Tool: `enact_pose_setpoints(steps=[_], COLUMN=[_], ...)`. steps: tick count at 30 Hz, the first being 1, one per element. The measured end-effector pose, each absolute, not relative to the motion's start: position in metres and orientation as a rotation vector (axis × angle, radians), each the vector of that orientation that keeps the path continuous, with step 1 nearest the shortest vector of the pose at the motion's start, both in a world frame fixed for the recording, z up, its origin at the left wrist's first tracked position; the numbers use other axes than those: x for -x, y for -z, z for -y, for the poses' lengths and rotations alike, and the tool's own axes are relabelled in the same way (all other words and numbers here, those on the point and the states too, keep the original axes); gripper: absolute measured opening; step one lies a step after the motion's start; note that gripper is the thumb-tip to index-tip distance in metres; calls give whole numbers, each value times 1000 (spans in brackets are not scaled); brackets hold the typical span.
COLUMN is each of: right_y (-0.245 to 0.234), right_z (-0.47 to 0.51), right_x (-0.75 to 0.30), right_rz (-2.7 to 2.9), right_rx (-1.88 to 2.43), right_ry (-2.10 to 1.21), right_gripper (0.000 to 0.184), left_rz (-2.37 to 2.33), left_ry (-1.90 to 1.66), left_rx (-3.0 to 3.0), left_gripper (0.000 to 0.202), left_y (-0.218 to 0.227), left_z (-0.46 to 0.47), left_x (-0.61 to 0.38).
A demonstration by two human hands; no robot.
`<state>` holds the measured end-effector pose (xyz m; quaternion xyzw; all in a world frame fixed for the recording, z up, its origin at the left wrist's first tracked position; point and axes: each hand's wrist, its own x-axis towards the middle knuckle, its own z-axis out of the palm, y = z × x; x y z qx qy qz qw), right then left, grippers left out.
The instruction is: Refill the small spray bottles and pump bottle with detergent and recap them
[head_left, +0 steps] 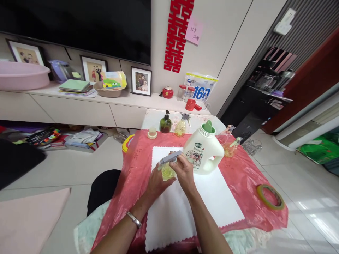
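On the table (242, 188), the jug (203, 151) stands right of the held spray bottle (167, 171), left of the tape (260, 194).

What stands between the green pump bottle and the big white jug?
In the head view, a clear spray bottle with a grey trigger stands between the green pump bottle and the big white jug.

The near spray bottle (167, 169) has a grey trigger head (171, 157) and yellow-green liquid (167, 174), the cream detergent jug (203, 151) a green cap (208, 127). The tablecloth (239, 176) is red, the mat (214, 201) white, the far pump bottle (165, 125) dark green.
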<state>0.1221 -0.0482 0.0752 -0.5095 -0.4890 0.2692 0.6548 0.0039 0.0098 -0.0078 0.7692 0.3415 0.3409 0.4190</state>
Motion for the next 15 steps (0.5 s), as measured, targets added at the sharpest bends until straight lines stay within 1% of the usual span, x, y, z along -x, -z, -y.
enact_pose_setpoints(steps=[3, 8, 10, 12, 15], right_y=[-72, -73, -75, -78, -81], right_z=[46, 43, 42, 42, 43], right_x=[-122, -120, -120, -119, -119], right_rz=[1108, 1131, 1142, 1162, 1176], right_rx=[1138, 1124, 1138, 1158, 1176], right_ry=[-624, -644, -617, -580, -542], right_gripper=[33, 32, 29, 25, 22], left_rz=[-890, -952, -932, -916, -871], left_ry=[-846, -921, -928, -931, -929], left_rx=[-2021, -2024, -2005, -1989, -1978], left_gripper=[58, 70, 72, 71, 61], left_y=[11, 12, 8, 3, -6], left_z=[-12, -11, -10, -10, -8], left_x=[-5, -4, -3, -3, -4])
